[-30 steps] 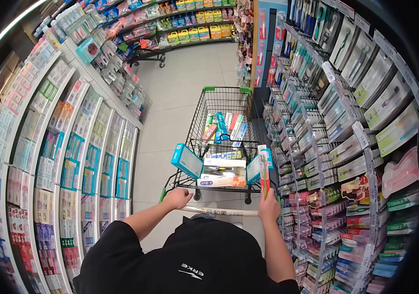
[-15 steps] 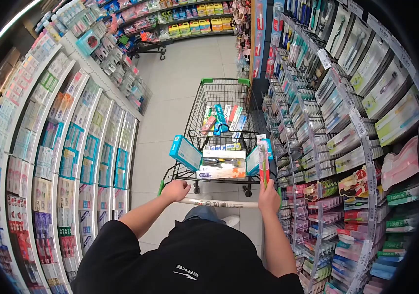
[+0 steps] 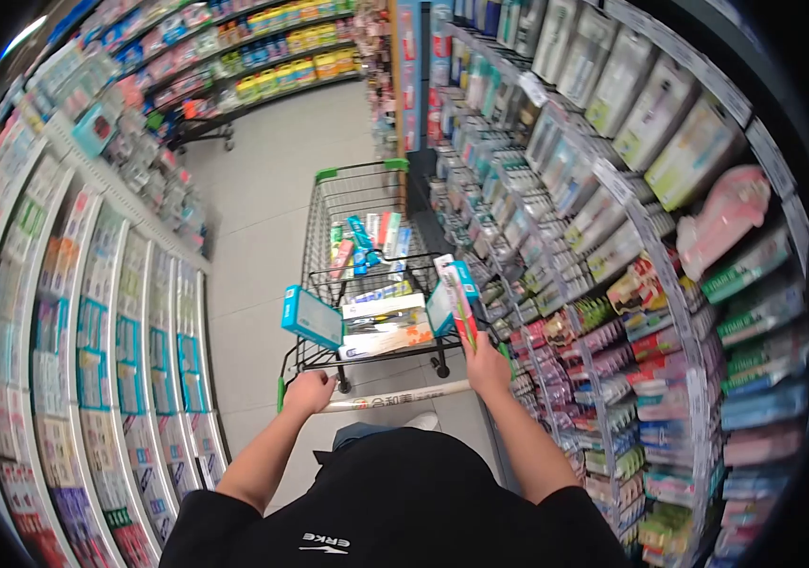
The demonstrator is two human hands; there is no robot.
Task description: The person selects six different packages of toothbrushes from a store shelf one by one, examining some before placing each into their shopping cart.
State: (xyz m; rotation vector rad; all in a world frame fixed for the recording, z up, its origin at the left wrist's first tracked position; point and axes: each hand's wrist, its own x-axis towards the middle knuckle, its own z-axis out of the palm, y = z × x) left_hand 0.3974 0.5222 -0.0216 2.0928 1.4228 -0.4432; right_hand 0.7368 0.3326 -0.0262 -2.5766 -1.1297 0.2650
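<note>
1. The right hand (image 3: 488, 364) is clenched around the lower end of a slim package (image 3: 458, 298), at the right end of the cart's handle (image 3: 395, 399). The left hand (image 3: 310, 392) is curled over the handle's left end.
2. The package is long, narrow and flat, with a pale upper part and red and green lower down; its print is too blurred to read. It lies near the centre of the frame, right of the middle, in front of the right teal box (image 3: 463, 282).
3. Its long axis slants: the pale end points up and slightly left, away from the person, and the held end lies lower right.
4. The cart (image 3: 360, 168) is an open mesh of dark, thin wire with green corner pieces. Its handle is a smooth, pale, printed bar. Small, long cartons (image 3: 362, 248) lie in the basket at mid-frame; nearer, an upright, flat-sided left teal box (image 3: 312, 317) stands left of a pale carton (image 3: 383, 305).
5. Glossy packs (image 3: 556, 161) hang in rows at right; straight pale shelves (image 3: 73, 379) line the left; smooth floor tiles (image 3: 267, 204) show between.
6. Compared with the earlier frame, the cart and package appear farther left, the package leans more to the left, and the right-hand display fills more of the frame. Both hands keep their holds.
</note>
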